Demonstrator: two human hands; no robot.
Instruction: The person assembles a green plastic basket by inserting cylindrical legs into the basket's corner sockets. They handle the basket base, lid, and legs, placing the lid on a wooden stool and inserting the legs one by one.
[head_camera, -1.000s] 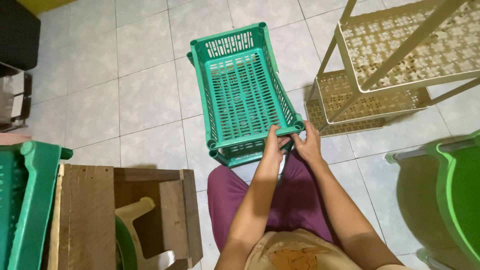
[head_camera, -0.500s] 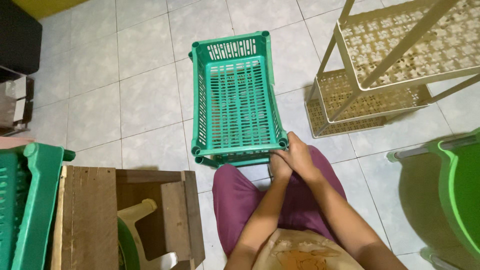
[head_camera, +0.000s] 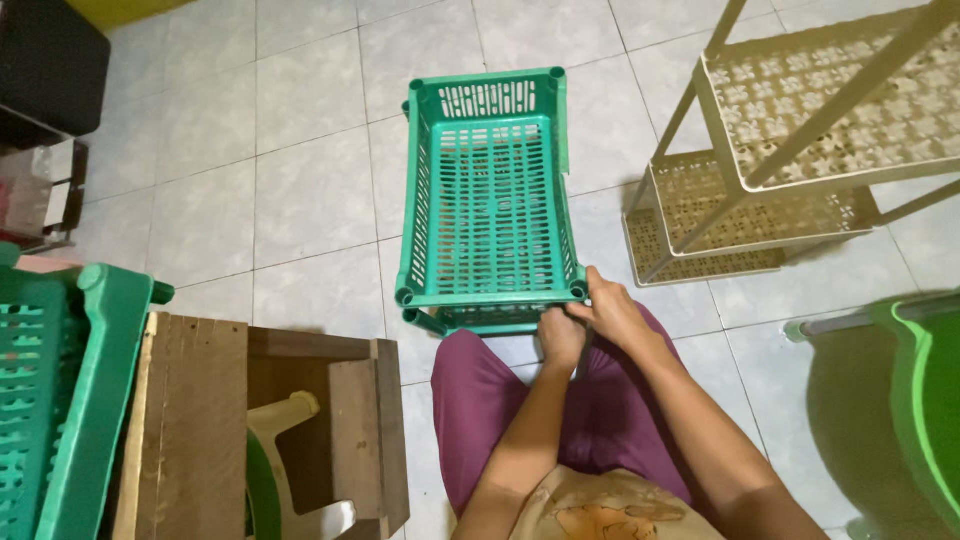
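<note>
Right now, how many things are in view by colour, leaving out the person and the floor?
Green: 4 - slotted basket at both hands, left and right; crate; tub; curved piece
Cream: 1 - rack
Brown: 1 - wooden box
Total: 6

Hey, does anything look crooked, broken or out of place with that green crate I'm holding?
Nothing looks broken or spilled. The green slatted crate stands roughly square to the floor tiles and holds nothing. Both hands are at its near right corner, the left hand just under the rim, the right hand on the corner post. What lies under the crate is hidden.

No packages, labels, signs, screens.
</note>
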